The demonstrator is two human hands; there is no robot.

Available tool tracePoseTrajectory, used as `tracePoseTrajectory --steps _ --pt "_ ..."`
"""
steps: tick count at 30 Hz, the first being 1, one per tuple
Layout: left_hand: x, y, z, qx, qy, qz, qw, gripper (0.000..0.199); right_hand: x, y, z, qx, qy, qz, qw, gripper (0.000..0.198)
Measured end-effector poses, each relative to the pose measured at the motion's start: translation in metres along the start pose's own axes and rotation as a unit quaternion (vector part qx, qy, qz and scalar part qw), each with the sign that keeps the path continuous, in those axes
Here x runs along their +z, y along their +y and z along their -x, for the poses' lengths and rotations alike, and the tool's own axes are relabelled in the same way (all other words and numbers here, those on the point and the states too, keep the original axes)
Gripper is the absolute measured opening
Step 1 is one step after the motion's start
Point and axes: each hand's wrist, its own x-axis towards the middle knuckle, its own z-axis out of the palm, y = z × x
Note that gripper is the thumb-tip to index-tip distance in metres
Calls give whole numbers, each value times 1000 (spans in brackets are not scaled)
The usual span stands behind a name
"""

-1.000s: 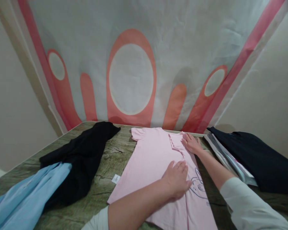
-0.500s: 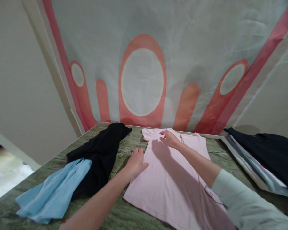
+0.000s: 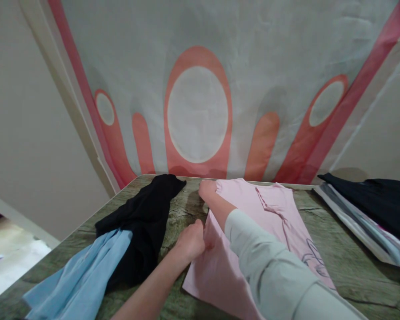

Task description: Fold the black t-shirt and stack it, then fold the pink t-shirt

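A pink T-shirt (image 3: 240, 209) lies spread on the wood-patterned table, its neck end toward the wall and a fold running down its right part. My right hand (image 3: 207, 190) is closed at its far left sleeve, with the forearm crossing over the shirt. Nearer to me, my left hand (image 3: 191, 240) pinches the shirt's left side edge, and the cloth is pulled up a little there. Dark line drawing (image 3: 315, 258) shows on the shirt's lower right.
Left of the shirt lie a crumpled black garment (image 3: 143, 226) and a light blue garment (image 3: 83, 275) partly over it. A stack of folded clothes (image 3: 370, 209), black on top, sits at the right. A printed banner (image 3: 196, 111) hangs behind the table (image 3: 353, 271).
My right hand has moved left from the shirt's upper middle to its left sleeve and closed there. My left hand, flat before, has closed on the side edge. The shirt's cloth has shifted and creased.
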Motion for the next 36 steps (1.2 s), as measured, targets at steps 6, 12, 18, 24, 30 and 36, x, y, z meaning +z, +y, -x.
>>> tracePoseTrajectory --steps 6,12,18,24,30,36 --pt "-9 13 13 25 -15 -48 998 85 -2 -8 -23 101 29 -13 994 30" --pt "-17 29 31 48 20 -80 995 83 -31 20 -32 131 79 -85 985 34" --pt "-20 49 47 96 55 -56 992 72 -69 73 -16 152 53 -262 951 28" --pt "-2 82 44 148 37 -27 988 72 -92 139 27 165 60 -390 904 7" --pt "21 115 37 179 -28 -36 983 75 -85 198 62 199 60 -400 893 6" --pt "38 127 29 195 -60 -38 978 71 -63 224 75 217 52 -345 912 8"
